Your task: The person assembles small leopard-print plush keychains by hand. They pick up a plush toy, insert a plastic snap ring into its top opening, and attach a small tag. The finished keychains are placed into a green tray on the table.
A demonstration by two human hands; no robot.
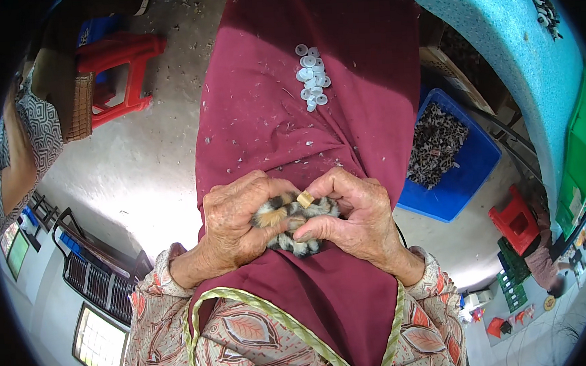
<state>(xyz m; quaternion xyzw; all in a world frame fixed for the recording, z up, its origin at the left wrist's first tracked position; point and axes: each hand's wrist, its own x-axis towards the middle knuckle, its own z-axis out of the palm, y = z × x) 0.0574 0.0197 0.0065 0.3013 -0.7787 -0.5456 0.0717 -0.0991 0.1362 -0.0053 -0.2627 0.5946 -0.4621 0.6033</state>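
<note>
Low over my lap, my left hand (pixel 242 215) and my right hand (pixel 351 213) pinch a small furry plush piece (pixel 298 245) from both sides. Its pile is mottled black, tan and white. By my right index fingertip sits a small yellowish block-like bit (pixel 305 198); whether it is worn on the finger or held, I cannot tell. Both thumbs press on the middle of the plush piece, and my fingers hide its far side. Farther up, a loose cluster of translucent white plastic discs (pixel 310 76) lies on the maroon cloth (pixel 250 119) over my lap.
At the right stands a blue bin (pixel 474 167) holding dark-and-white furry pieces (pixel 437 142), beneath a light-blue table edge (pixel 517 32). Red stools (pixel 128 75) stand at the left and lower right. Another person's arm (pixel 17 158) shows at the far left.
</note>
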